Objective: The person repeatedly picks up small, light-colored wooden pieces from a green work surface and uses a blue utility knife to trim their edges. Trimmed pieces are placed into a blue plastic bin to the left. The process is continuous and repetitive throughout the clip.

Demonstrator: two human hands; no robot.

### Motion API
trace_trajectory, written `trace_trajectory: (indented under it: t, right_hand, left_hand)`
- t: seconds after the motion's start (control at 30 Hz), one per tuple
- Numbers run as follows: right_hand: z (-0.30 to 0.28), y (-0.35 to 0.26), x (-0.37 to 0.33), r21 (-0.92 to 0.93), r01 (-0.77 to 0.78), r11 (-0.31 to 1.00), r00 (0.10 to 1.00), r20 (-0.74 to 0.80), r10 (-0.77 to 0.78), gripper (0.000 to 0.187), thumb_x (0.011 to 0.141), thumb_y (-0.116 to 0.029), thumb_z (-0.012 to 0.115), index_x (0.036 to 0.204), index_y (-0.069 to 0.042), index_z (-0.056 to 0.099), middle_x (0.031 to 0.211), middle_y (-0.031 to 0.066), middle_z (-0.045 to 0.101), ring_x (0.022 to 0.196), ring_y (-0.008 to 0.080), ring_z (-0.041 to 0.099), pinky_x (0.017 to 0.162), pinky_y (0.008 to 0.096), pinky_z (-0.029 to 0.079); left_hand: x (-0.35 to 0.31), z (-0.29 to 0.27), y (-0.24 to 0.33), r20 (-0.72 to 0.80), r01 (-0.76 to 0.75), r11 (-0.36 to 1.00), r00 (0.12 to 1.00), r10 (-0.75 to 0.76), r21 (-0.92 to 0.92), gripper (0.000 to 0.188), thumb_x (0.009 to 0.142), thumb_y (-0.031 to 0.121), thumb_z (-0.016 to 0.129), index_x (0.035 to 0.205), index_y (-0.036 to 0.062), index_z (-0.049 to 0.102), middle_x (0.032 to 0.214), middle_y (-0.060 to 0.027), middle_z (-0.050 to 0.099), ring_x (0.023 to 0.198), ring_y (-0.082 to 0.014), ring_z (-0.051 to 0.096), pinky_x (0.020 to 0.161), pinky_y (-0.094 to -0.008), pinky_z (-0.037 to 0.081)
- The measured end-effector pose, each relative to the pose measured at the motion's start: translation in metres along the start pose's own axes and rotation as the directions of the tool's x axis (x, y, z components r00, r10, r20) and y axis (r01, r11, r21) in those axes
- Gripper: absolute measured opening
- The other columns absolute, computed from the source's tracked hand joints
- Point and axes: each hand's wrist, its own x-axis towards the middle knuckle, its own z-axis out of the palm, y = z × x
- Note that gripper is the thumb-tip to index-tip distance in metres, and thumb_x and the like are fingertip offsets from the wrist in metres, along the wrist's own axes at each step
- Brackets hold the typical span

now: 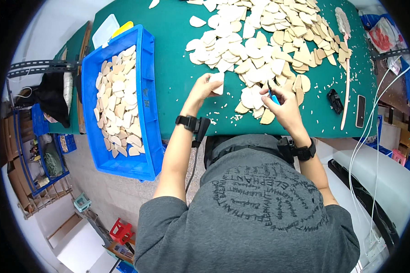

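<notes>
My left hand (pixel 202 87) pinches a white foam pad (pixel 218 83) over the green table, just in front of the big pile. To its right, my right hand (pixel 283 105) is closed round a small blue-handled tool (pixel 274 97) with a thin dark tip that points away from me; it looks like thread snips. The tool and the pad are apart. Beyond both hands spreads a heap of white and beige half-round pads (pixel 259 57), with several of them lying between my hands and under the right one.
A blue plastic crate (pixel 148 104) filled with similar pads stands at the table's left. Small white scraps dot the green tabletop (pixel 168 59). At the right lie a black clip-like object (pixel 335 101), a phone (pixel 360 111) and a long-handled duster (pixel 345 68). White cables (pixel 373 113) hang beyond.
</notes>
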Motion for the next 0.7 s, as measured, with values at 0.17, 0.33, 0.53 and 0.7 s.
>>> trace_trajectory:
  t: [0.17,0.33,0.53,0.7]
  right_hand:
    - [0.017,-0.015,0.000,-0.048,0.097,0.994,0.995,0.008,-0.096,0.022,0.080,-0.020,0.065,0.095,-0.004,0.068,0.074,0.0038,0.064,0.066,0.0093,0.057,0.061,0.0239,0.046]
    - [0.026,-0.022,0.005,-0.117,0.193,0.974,0.980,-0.037,-0.198,0.024,0.077,-0.020,0.066,0.095,-0.006,0.068,0.074,0.0065,0.064,0.065,0.0133,0.058,0.062,0.0257,0.047]
    - [0.019,-0.040,0.007,-0.123,0.227,0.966,0.974,0.015,-0.227,0.027,0.075,-0.021,0.066,0.097,-0.005,0.068,0.076,0.0114,0.066,0.066,0.0171,0.063,0.063,0.0279,0.049]
    - [0.015,-0.043,0.007,-0.194,0.293,0.936,0.956,0.040,-0.291,0.030,0.074,-0.021,0.067,0.099,-0.003,0.067,0.078,0.0135,0.066,0.069,0.0203,0.065,0.067,0.0298,0.050]
  left_hand:
    - [-0.076,0.039,0.037,0.000,-0.158,0.896,0.985,0.173,-0.414,0.038,0.083,0.012,0.065,0.118,0.0018,0.053,0.106,-0.0103,0.063,0.089,-0.0169,0.065,0.074,-0.0309,0.056]
    - [-0.116,0.055,0.063,-0.042,-0.249,0.845,0.965,0.260,-0.473,0.041,0.084,0.009,0.064,0.122,-0.0025,0.052,0.111,-0.0135,0.063,0.095,-0.0188,0.065,0.080,-0.0315,0.057]
    - [-0.128,0.053,0.061,-0.077,-0.367,0.862,0.928,0.364,-0.349,0.037,0.085,0.009,0.065,0.118,-0.0040,0.056,0.106,-0.0141,0.065,0.091,-0.0181,0.066,0.078,-0.0305,0.057]
    - [-0.132,0.055,0.061,-0.088,-0.401,0.866,0.915,0.393,-0.299,0.034,0.084,0.010,0.067,0.116,-0.0017,0.060,0.104,-0.0120,0.065,0.089,-0.0148,0.064,0.077,-0.0279,0.056]
